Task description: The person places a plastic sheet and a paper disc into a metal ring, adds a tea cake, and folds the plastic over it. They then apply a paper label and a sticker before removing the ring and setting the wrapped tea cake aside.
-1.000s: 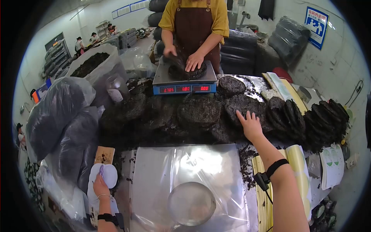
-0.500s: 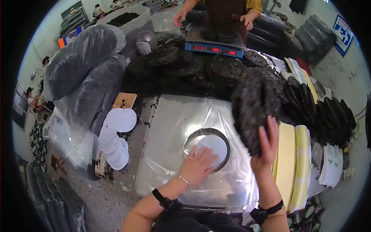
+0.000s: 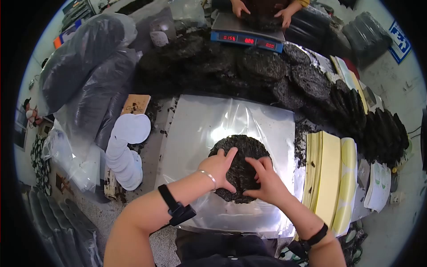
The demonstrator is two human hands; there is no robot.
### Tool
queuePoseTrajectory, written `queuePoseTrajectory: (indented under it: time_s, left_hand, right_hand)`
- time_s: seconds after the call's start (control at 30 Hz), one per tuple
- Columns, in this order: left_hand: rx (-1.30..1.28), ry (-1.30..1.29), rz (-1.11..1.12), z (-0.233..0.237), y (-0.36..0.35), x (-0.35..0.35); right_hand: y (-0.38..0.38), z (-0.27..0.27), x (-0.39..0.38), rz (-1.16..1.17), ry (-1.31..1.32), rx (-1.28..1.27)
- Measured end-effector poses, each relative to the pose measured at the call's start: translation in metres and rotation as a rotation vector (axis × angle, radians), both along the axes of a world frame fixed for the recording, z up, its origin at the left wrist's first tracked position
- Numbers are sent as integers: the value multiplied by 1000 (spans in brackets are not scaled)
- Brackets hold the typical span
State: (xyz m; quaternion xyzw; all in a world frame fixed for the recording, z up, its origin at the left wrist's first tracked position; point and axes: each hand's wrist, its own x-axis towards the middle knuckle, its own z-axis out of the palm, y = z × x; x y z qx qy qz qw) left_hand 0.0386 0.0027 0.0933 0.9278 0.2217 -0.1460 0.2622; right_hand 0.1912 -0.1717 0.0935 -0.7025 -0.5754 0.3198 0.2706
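Clear plastic sheeting (image 3: 191,133) is overlying the grey counter (image 3: 152,156); near its middle, we are touching one round, black, fibrous cake (image 3: 241,172), left fingers (image 3: 231,154) and right fingers (image 3: 256,165) spreading wide.

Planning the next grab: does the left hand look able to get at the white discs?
Probably yes: the white discs lie uncovered on its side, with only flat plastic sheeting and crumb-strewn tabletop seemingly between. The left hand would first have to leave the dark round cake.
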Motion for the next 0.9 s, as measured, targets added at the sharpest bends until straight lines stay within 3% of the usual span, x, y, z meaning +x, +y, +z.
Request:
queuePoseTrajectory:
  time_s: [0.07,0.17,0.23,0.3,0.37,0.5,0.57,0.6,0.63,0.7,0.73,0.8,0.87,0.9]
  left_hand:
    - [12,122,28,4,-8,19]
    - [60,293,55,-11,-16,36]
    - [218,293,130,-43,-21,42]
    - [213,315,138,-56,-16,46]
    - [129,365,34,-55,-1,54]
    - [75,210,49,-41,3,42]
    - [81,28,19,-40,-3,22]
    - [70,-198,28,-32,-7,12]
    - [5,-374,13,-21,-3,7]
    - [347,-630,-137,-14,7,7]
    - [333,-507,-169,-24,10,3]
    - [332,-356,-216,-36,10,5]
    - [210,-458,-163,-39,13,2]
    - [113,-502,-135,-39,18,2]
  right_hand:
    - [29,3,-6,-34,-240,-224]
    - [61,-11,-14,-6,-394,-406]
    - [61,-35,-16,-35,-411,-351]
    - [63,-65,-12,-35,-373,-323]
    - [68,-73,2,33,-353,-279]
    - [70,-57,8,79,-300,-301]
    - [54,-44,1,43,-295,-153]
    - [45,-23,-1,14,-262,-52]
    - [36,3,-4,-189,-118,162]
    - [24,-28,11,-380,-345,272]
    - [20,-29,25,-391,-354,267]
    - [22,-24,72,-108,148,236]
    - [39,7,127,-428,-137,422]
    - [53,9,167,-527,-464,651]
